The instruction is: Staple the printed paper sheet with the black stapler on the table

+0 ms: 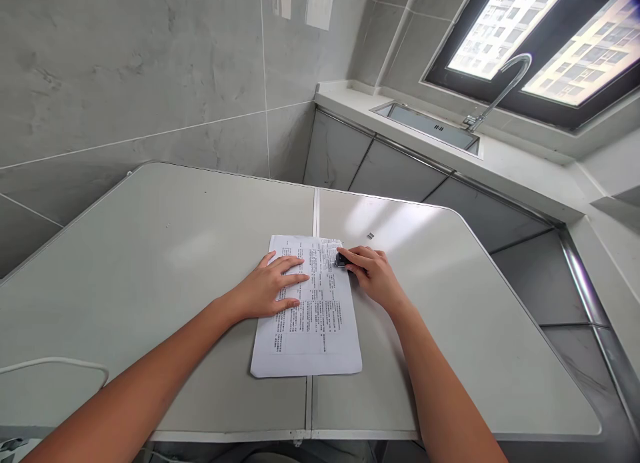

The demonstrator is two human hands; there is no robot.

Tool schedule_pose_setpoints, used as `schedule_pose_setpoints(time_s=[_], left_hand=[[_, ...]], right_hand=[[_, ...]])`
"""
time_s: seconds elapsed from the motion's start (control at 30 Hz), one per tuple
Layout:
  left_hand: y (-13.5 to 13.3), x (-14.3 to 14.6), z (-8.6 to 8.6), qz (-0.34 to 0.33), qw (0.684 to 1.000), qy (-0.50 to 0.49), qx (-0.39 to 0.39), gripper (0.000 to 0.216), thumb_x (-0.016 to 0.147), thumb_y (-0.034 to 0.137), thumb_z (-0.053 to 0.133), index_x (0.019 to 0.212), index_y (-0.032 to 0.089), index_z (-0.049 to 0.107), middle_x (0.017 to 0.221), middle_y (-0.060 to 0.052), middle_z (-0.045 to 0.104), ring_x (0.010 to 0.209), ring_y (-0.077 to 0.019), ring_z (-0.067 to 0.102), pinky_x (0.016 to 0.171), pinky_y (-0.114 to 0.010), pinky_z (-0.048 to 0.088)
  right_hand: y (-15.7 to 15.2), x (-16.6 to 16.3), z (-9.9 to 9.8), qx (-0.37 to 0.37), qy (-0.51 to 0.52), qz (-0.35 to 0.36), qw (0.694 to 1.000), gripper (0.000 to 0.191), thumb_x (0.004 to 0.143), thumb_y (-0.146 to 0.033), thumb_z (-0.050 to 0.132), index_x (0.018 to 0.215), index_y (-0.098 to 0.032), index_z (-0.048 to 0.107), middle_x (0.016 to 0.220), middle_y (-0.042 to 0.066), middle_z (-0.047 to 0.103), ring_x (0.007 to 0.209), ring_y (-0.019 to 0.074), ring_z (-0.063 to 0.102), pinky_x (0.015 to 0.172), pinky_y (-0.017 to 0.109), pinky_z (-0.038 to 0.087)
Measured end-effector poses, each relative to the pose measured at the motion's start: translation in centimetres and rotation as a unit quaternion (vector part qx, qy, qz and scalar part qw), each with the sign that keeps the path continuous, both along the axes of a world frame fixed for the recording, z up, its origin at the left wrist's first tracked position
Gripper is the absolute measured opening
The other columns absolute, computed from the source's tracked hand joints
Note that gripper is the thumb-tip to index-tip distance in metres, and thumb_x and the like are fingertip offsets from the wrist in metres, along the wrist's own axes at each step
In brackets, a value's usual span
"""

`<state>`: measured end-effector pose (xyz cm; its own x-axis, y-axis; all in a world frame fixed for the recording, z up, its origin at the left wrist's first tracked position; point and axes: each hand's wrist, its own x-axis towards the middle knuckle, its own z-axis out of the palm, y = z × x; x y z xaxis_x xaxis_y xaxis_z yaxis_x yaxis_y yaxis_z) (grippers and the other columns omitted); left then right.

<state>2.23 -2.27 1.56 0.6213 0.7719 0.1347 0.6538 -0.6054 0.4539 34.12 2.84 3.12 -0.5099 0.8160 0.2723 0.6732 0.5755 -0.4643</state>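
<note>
A sheaf of printed paper [306, 361] lies on the folding table, with a smaller printed slip [330, 253] at its upper right. My left hand [275, 288] rests flat on the sheaf's left side, fingers spread. At the right edge, my right hand [370, 269] grips a small black stapler [341, 259], whose front end sits over the paper's margin. Most of the stapler is hidden by my fingers. Just beyond the right hand, small strips of staples [371, 235] lie on the tabletop.
The pale table [200, 209] has a seam down its middle. A white cable [60, 361] runs over its left side. Beyond are a tiled wall [150, 63], a counter with a sink [430, 126], a tap [505, 89] and a window [530, 36].
</note>
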Motion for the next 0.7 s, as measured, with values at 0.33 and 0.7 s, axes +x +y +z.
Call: schedule_pose_setpoints(time_s=[0.33,0.7], left_hand=[[-0.1,0.0,0.4,0.0,1.0,0.012,-0.005,0.049,0.094,0.044,0.071,0.141,0.032,0.065,0.158,-0.012,0.049,0.146,-0.0361,0.046,0.125,-0.068,0.021],[0.0,0.1,0.1,0.001,1.0,0.005,-0.004,0.05,0.093,0.045,0.071,0.141,0.032,0.065,0.158,-0.011,0.049,0.145,-0.0366,0.047,0.125,-0.068,0.019]], right_hand=[[-0.3,-0.4,0.4,-0.014,-0.035,-0.012,0.999,0.044,0.105,-0.019,0.045,0.141,-0.036,0.065,0.119,0.004,0.073,0.107,0.0248,0.065,0.101,0.049,0.04],[-0.5,-1.5,0.4,0.014,-0.116,-0.046,0.992,0.046,0.102,-0.013,0.047,0.135,-0.038,0.068,0.116,0.005,0.073,0.103,0.0246,0.063,0.096,0.046,0.037]])
